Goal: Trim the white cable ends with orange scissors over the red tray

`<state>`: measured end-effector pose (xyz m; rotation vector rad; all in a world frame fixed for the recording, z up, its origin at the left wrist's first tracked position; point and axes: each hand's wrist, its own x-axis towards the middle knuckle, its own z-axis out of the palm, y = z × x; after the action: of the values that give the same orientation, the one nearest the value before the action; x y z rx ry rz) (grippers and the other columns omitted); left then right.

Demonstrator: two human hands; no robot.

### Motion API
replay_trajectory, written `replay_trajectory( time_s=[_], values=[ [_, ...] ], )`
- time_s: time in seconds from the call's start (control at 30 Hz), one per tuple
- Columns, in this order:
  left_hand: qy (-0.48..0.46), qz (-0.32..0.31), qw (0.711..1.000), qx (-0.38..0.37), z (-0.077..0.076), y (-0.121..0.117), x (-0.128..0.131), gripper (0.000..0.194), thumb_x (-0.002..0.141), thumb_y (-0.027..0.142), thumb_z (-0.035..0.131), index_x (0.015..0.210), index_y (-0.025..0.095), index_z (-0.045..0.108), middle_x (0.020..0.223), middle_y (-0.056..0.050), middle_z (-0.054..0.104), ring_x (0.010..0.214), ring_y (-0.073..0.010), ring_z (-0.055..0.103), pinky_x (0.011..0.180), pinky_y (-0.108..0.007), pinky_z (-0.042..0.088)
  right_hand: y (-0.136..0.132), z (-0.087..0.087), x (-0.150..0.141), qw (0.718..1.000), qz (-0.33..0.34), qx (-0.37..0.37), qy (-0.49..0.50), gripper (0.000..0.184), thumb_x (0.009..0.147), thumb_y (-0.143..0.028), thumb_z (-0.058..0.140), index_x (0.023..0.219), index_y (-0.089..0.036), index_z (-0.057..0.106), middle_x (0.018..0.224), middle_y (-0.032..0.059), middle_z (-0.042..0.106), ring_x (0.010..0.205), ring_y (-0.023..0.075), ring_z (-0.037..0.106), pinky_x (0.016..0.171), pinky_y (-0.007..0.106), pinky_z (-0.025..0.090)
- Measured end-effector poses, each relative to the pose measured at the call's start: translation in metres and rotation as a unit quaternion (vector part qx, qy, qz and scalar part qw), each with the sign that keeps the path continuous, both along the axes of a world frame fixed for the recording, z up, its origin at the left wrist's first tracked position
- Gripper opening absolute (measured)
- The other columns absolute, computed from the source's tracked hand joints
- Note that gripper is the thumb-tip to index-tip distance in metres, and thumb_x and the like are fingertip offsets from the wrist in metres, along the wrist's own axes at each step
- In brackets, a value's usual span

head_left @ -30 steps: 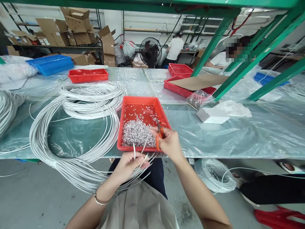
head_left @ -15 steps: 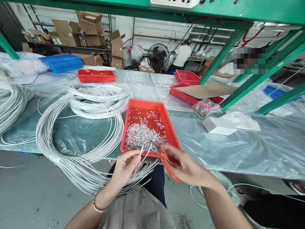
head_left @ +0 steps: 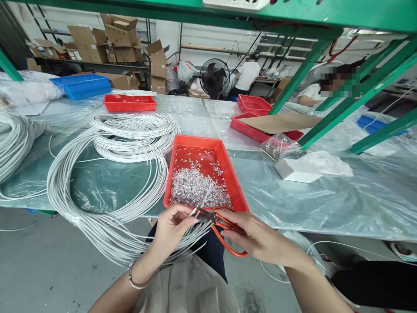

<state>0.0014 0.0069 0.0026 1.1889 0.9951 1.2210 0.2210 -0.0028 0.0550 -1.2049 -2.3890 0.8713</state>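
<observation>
Between the thumb and fingers of my left hand (head_left: pixel 174 228) is the end of a white cable (head_left: pixel 194 211). My right hand (head_left: pixel 257 237) grips a pair of scissors with orange handles (head_left: pixel 232 248); the handles are spread. The dark blades point left and reach the cable close to my left fingertips. Whether they touch it I cannot tell. Another thin pale strand (head_left: pixel 206 195) sticks up over the red tray (head_left: pixel 233 174), which holds a heap of small clear and silvery pieces (head_left: pixel 192 187). A large bundle of coiled white cable (head_left: pixel 58 182) hangs over the table edge below my left hand.
More cable coils (head_left: pixel 137 130) lie behind, another (head_left: pixel 16 143) at far left. Red trays (head_left: pixel 130 104) and a blue tray (head_left: pixel 83 87) stand farther back. Green frame posts (head_left: pixel 299 82) rise at right, near a small white box (head_left: pixel 295 170). Two people are in the background.
The scissors have come left and down, from over the tray's front edge to the cable at my left fingertips, and their handles now look wider apart. My left hand has barely moved.
</observation>
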Motion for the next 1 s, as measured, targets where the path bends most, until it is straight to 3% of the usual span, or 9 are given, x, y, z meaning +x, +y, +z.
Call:
replay_trajectory(
  time_s=[0.07, 0.17, 0.27, 0.37, 0.47, 0.6, 0.77, 0.87, 1.0],
  values=[
    [-0.030, -0.034, 0.998, -0.033, 0.003, 0.001, 0.000, 0.031, 0.068, 0.041, 0.072, 0.067, 0.012, 0.060, 0.051, 0.004, 0.051, 0.043, -0.0067, 0.046, 0.044, -0.018, 0.036, 0.001, 0.003, 0.000, 1.000, 0.022, 0.012, -0.005, 0.038, 0.092, -0.028, 0.045, 0.130, -0.021, 0.046, 0.098, 0.0081, 0.067, 0.082, 0.0203, 0.062, 0.073, 0.032, 0.049],
    [-0.106, -0.152, 0.978, -0.091, 0.004, 0.003, -0.005, 0.036, 0.070, 0.045, 0.069, 0.067, 0.011, 0.059, 0.048, 0.002, 0.053, 0.037, -0.0074, 0.048, 0.039, -0.018, 0.036, 0.003, 0.007, 0.003, 0.999, 0.040, 0.011, -0.018, 0.033, 0.092, -0.026, 0.045, 0.124, -0.021, 0.052, 0.083, 0.0051, 0.066, 0.072, 0.0181, 0.059, 0.068, 0.030, 0.047],
    [-0.213, -0.300, 0.908, -0.200, 0.001, 0.004, -0.010, 0.038, 0.066, 0.044, 0.073, 0.062, 0.012, 0.054, 0.043, 0.006, 0.044, 0.027, -0.0029, 0.033, 0.028, -0.016, 0.023, 0.007, 0.007, 0.006, 0.999, 0.040, 0.005, 0.005, 0.032, 0.090, -0.026, 0.048, 0.120, -0.018, 0.055, 0.081, 0.0052, 0.064, 0.069, 0.0174, 0.057, 0.065, 0.029, 0.045],
    [-0.260, -0.361, 0.859, -0.253, 0.001, 0.004, -0.011, 0.038, 0.063, 0.040, 0.077, 0.060, 0.013, 0.050, 0.043, 0.009, 0.038, 0.025, -0.0002, 0.024, 0.025, -0.015, 0.015, 0.012, 0.005, 0.005, 0.995, 0.054, -0.067, 0.048, 0.020, 0.088, -0.026, 0.050, 0.099, -0.017, 0.063, 0.070, 0.0009, 0.058, 0.060, 0.0131, 0.050, 0.054, 0.024, 0.040],
    [-0.210, -0.302, 0.909, -0.195, 0.004, 0.001, -0.007, 0.036, 0.072, 0.042, 0.069, 0.062, 0.012, 0.052, 0.044, 0.007, 0.042, 0.026, -0.0011, 0.029, 0.027, -0.015, 0.017, 0.017, 0.002, -0.008, 0.984, 0.004, -0.119, 0.131, 0.021, 0.083, -0.032, 0.058, 0.070, -0.016, 0.061, 0.056, -0.0042, 0.045, 0.049, 0.0084, 0.038, 0.044, 0.021, 0.029],
    [-0.074, -0.219, 0.967, -0.107, 0.009, -0.003, 0.002, 0.037, 0.079, 0.047, 0.059, 0.076, 0.011, 0.059, 0.044, 0.006, 0.047, 0.029, -0.0029, 0.035, 0.032, -0.015, 0.022, 0.019, -0.007, -0.036, 0.930, -0.060, -0.191, 0.309, 0.026, 0.072, -0.037, 0.071, 0.063, -0.016, 0.059, 0.049, -0.0056, 0.045, 0.041, 0.0063, 0.035, 0.038, 0.021, 0.023],
    [-0.014, -0.165, 0.984, -0.059, 0.011, -0.001, 0.004, 0.038, 0.073, 0.049, 0.063, 0.073, 0.012, 0.059, 0.059, 0.001, 0.055, 0.040, -0.0047, 0.041, 0.040, -0.019, 0.031, 0.020, -0.025, -0.057, 0.835, -0.079, -0.322, 0.440, 0.037, 0.072, -0.047, 0.067, 0.054, -0.020, 0.049, 0.032, -0.0102, 0.035, 0.030, 0.0053, 0.024, 0.037, 0.023, 0.020],
    [0.010, -0.156, 0.987, -0.027, 0.008, 0.004, 0.003, 0.032, 0.072, 0.044, 0.066, 0.071, 0.013, 0.059, 0.062, 0.001, 0.055, 0.047, -0.0071, 0.043, 0.046, -0.020, 0.035, 0.022, -0.034, -0.058, 0.820, -0.076, -0.351, 0.447, 0.040, 0.074, -0.053, 0.062, 0.057, -0.020, 0.048, 0.030, -0.0123, 0.030, 0.027, 0.0049, 0.019, 0.036, 0.024, 0.021],
    [0.031, -0.126, 0.991, 0.013, 0.002, 0.009, 0.003, 0.020, 0.077, 0.032, 0.062, 0.072, 0.013, 0.058, 0.059, 0.003, 0.051, 0.053, -0.0083, 0.043, 0.052, -0.020, 0.035, 0.021, -0.034, -0.057, 0.824, -0.130, -0.304, 0.460, 0.031, 0.073, -0.043, 0.069, 0.065, -0.017, 0.054, 0.039, -0.0078, 0.047, 0.033, 0.0048, 0.027, 0.037, 0.023, 0.016]
  ],
)
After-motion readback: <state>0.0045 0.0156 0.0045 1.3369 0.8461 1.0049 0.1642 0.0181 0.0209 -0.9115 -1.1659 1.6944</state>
